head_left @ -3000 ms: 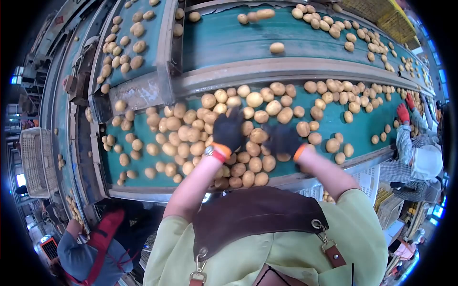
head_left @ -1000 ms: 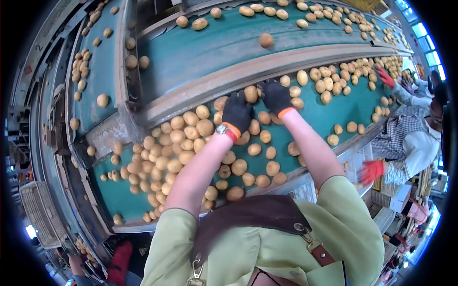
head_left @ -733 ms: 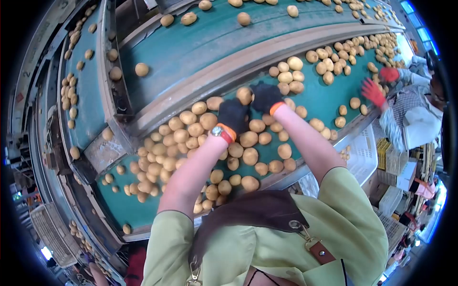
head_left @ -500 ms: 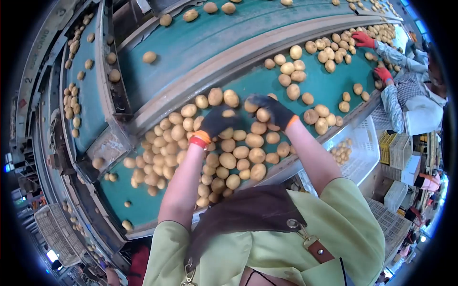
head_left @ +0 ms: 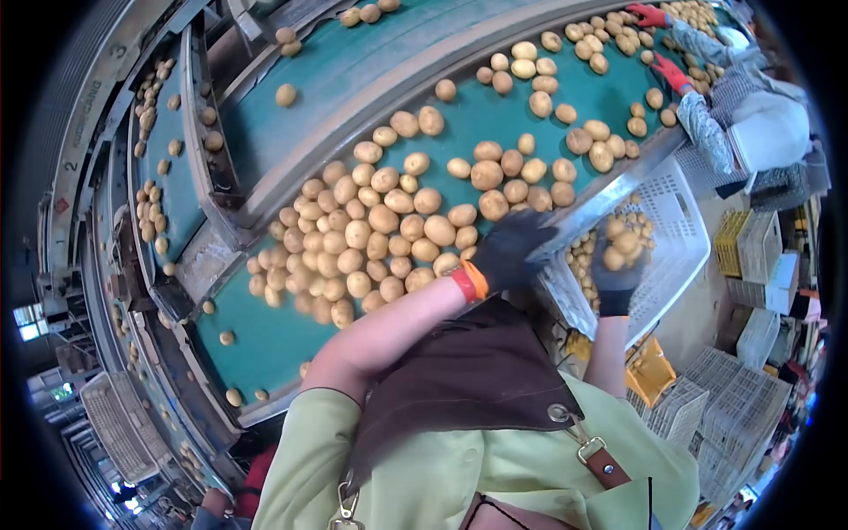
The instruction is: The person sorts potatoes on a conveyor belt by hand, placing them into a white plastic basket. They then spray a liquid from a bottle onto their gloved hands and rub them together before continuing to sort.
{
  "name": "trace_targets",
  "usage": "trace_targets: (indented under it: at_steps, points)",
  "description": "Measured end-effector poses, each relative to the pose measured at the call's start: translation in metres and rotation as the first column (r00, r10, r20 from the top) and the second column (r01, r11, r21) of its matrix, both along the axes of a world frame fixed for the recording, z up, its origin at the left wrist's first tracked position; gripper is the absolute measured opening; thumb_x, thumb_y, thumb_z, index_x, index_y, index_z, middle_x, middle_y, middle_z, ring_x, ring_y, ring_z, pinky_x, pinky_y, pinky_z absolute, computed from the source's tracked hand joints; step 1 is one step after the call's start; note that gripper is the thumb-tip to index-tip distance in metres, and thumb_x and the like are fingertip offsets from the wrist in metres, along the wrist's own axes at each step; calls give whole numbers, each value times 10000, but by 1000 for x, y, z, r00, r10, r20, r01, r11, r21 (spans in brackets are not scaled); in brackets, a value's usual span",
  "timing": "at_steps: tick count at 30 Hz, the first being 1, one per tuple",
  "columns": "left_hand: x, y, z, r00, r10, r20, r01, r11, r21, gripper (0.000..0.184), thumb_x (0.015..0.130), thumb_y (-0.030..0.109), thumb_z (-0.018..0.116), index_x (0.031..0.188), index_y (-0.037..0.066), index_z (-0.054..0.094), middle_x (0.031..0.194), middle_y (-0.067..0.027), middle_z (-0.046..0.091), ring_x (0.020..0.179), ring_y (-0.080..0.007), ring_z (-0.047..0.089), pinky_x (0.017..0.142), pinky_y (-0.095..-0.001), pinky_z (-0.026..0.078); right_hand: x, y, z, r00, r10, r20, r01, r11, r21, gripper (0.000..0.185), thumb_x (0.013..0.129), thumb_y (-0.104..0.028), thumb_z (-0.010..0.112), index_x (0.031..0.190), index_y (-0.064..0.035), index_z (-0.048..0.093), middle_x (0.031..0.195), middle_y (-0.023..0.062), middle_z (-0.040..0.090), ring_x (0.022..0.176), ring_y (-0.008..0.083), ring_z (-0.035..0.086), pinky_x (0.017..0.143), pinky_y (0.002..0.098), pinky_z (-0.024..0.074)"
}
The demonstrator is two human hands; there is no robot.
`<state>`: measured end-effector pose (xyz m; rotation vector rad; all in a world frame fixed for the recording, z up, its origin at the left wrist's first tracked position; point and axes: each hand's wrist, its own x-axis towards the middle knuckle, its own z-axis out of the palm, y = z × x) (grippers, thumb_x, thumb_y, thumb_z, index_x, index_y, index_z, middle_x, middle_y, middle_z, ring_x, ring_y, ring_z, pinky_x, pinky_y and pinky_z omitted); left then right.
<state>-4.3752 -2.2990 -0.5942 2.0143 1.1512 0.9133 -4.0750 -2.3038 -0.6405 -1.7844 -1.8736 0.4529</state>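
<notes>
My right hand [head_left: 616, 281], in a dark glove, is low over the white crate [head_left: 676, 265] with a few potatoes [head_left: 625, 246] in its fingers; blur hides part of the grip. Smaller-looking potatoes [head_left: 581, 265] lie in the crate beneath. My left hand [head_left: 517, 249], also gloved, with an orange and red band at the wrist, is by the metal edge of the belt. Its fingers are stretched toward the crate, and I see nothing held in them. A big pile of potatoes [head_left: 358, 234] covers the green belt [head_left: 415, 190] to its left.
Further along the belt, a co-worker's red-gloved hands [head_left: 671, 72] are among other potatoes. A second belt [head_left: 353, 79] runs behind a metal divider [head_left: 331, 150]. Stacked crates [head_left: 738, 406] and a yellow container [head_left: 650, 371] stand on the right.
Both my hands have moved from the pile to the right, the right one down over the crate with potatoes, the left one to the belt's edge. The view has shifted slightly.
</notes>
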Motion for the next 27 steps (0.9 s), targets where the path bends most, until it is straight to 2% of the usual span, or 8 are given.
trace_targets:
  at_steps: [1,3,8,10,12,19,21,27]
  points:
    - [-19,-9,-14,981,-39,-190,65,990,128,490,913,287,696,1356,93,617,1388,-212,540,1266,-393,540,1082,-487,432,41,-8,-32,995,-11,-97,1,994,-109,576,978,-401,576,1375,14,541,1400,194,588,1289,321,569,1052,421,480]
    - [-63,-23,0,929,-91,-358,134,986,95,476,888,286,720,1335,135,652,1347,-212,574,1249,-406,554,1082,-510,433,57,-27,-28,-380,-576,-724,316,655,-686,528,995,-359,564,1336,43,577,1346,188,627,1241,284,600,1032,371,487]
    - [-125,-92,-7,941,96,-324,-72,994,85,456,864,307,742,1276,127,669,1269,-160,623,1197,-386,577,1049,-504,455,-31,-2,-35,968,-183,-170,214,959,185,356,1052,-187,492,1300,35,617,1296,197,653,1207,317,610,1041,422,460]
    - [-143,-108,11,910,132,-394,-121,991,51,423,857,362,747,1197,116,697,1259,-132,634,1175,-379,587,1070,-537,427,-149,38,20,802,89,-590,-109,994,2,332,998,-149,594,1297,-9,630,1303,159,660,1166,298,642,996,376,492]
    - [-162,-123,14,869,176,-463,-157,984,79,468,830,398,769,1212,135,709,1266,-131,626,1172,-362,586,1077,-560,415,-232,75,40,836,547,42,-534,794,292,284,939,-99,590,1211,-81,669,1264,109,675,1124,296,664,897,387,553]
    - [-243,-225,8,702,369,-609,-437,899,41,553,817,414,784,1303,176,673,1254,-151,613,1227,-382,548,1155,-615,312,-316,134,-50,936,304,176,-256,934,-250,234,907,-168,563,1105,-157,686,1199,143,696,1126,348,644,959,476,520]
    - [-264,-250,22,688,464,-558,-555,832,8,516,807,377,805,1234,115,684,1210,-147,635,1162,-377,566,1097,-553,387,-301,166,-128,803,185,-567,-373,898,-235,318,945,-309,625,1190,-118,689,1218,162,686,1149,352,637,980,449,502]
    - [-315,-245,10,534,670,-516,-706,689,164,346,827,242,786,1105,54,700,1129,-163,694,1060,-391,642,958,-495,488,-344,137,-68,858,431,-279,-497,834,-238,436,905,-337,638,1278,-111,640,1295,194,651,1096,373,662,978,464,510]
